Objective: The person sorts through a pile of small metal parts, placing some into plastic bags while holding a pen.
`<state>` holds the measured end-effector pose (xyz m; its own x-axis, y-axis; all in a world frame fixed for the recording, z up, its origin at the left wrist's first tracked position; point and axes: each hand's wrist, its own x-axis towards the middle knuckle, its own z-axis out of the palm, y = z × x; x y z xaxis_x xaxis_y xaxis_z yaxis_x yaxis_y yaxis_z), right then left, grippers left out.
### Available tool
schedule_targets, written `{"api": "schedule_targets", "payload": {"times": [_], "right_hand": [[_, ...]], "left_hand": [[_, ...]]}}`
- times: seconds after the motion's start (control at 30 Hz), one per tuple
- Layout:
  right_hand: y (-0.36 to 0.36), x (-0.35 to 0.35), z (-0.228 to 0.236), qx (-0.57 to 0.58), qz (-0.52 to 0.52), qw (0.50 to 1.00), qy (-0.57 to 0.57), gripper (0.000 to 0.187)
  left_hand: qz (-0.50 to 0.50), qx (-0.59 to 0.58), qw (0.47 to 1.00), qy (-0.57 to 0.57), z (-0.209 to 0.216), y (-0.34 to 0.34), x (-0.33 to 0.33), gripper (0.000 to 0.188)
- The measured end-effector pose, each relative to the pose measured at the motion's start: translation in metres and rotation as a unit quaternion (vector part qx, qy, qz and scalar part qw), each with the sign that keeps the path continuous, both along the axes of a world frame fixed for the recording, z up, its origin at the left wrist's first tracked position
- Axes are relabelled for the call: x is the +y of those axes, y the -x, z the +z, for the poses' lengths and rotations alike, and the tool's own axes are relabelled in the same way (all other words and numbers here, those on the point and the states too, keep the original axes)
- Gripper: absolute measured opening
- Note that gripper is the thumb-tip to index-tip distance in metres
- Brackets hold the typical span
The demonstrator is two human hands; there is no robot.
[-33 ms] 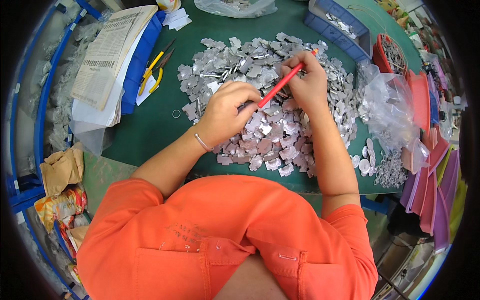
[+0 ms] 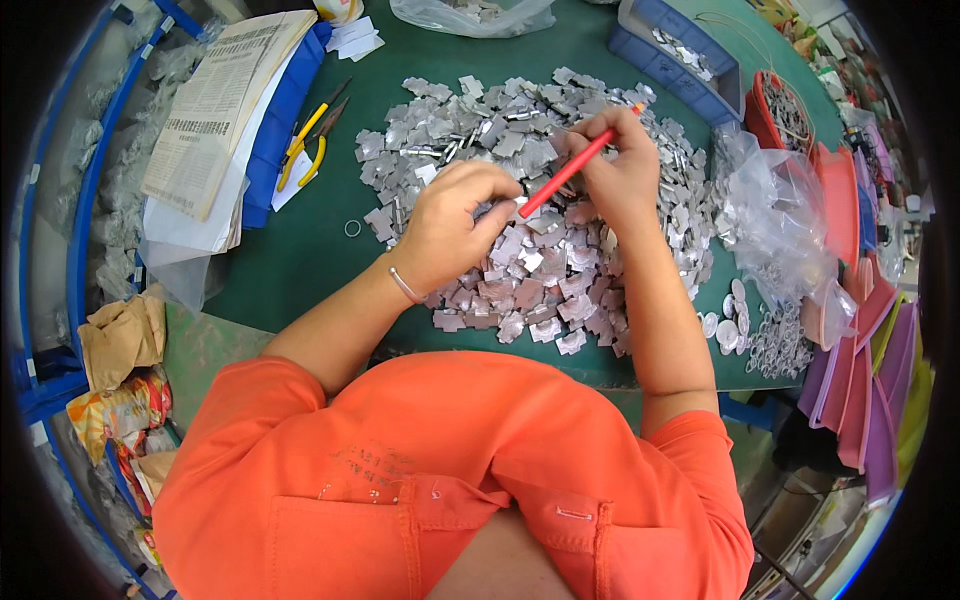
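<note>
Across a heap of small silver cross-shaped metal pieces (image 2: 480, 120), both my hands work close together. My right hand (image 2: 622, 170) is closed round a slim red stick (image 2: 565, 178), whose lower end slants towards my left fingers. A small gap separates that end from them. My left hand (image 2: 458, 215), wearing a thin bracelet at the wrist, is closed in a pinch on a small grey metal piece (image 2: 484, 209), mostly hidden by the fingers.
Yellow-handled pliers (image 2: 305, 160), a blue bin (image 2: 275, 130) and newspapers (image 2: 215, 120) lie left. At right are a blue-grey tray (image 2: 650, 55), a red basket (image 2: 775, 105), a clear plastic bag (image 2: 775, 200), metal discs (image 2: 728, 325) and small rings (image 2: 780, 340).
My right hand has shifted slightly to the right with the red stick. The stick's lower end has drawn a little away from my left fingers, which stay nearly in place.
</note>
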<state>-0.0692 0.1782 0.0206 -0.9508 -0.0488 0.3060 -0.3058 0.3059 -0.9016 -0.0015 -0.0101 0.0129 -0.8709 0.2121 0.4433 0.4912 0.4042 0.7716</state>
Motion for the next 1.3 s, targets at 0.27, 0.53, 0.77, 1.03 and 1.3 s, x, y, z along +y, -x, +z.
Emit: {"api": "schedule_targets", "payload": {"times": [0.27, 0.53, 0.77, 1.03, 1.3], "right_hand": [[-0.036, -0.003, 0.024, -0.148, 0.1, 0.95, 0.256, 0.018], [-0.06, -0.003, 0.021, -0.166, 0.083, 0.942, 0.279, 0.017], [-0.064, -0.003, 0.007, 0.063, 0.048, 0.991, 0.108, 0.024], [-0.07, -0.007, 0.009, -0.031, 0.072, 0.968, 0.237, 0.02], [0.011, 0.041, 0.035, -0.01, -0.039, 0.99, 0.132, 0.019]], "left_hand": [[-0.051, -0.286, 0.901, -0.322, 0.023, 0.011, 0.016, 0.03], [-0.073, -0.348, 0.843, -0.404, 0.018, 0.006, 0.016, 0.026], [-0.093, -0.243, 0.879, -0.4, 0.015, 0.0, 0.022, 0.019], [-0.044, 0.041, 0.988, -0.14, 0.011, -0.001, 0.018, 0.013], [0.028, 0.077, 0.993, 0.088, 0.013, 0.004, 0.021, 0.041]]}}
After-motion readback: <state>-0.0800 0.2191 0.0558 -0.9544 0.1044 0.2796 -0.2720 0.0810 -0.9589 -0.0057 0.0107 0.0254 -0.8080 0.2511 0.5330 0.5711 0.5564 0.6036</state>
